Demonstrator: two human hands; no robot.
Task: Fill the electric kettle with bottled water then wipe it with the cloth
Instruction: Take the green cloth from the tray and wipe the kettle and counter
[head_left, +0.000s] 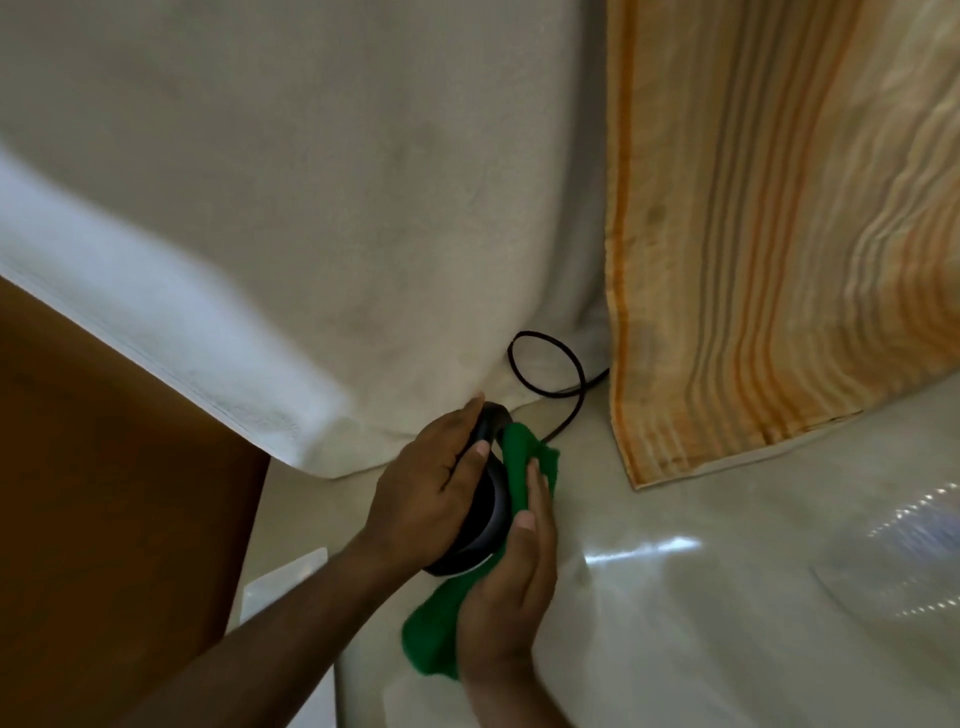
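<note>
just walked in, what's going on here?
A person is wiping the kettle. The left hand grips its dark top and steadies it, while the right hand presses the green cloth flat against its side. The black cord loops behind the kettle, toward the striped curtain. Whether the kettle holds water cannot be seen.

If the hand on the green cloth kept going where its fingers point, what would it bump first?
The right hand would probably meet the black cord just past the cloth; depth is unclear.
</note>
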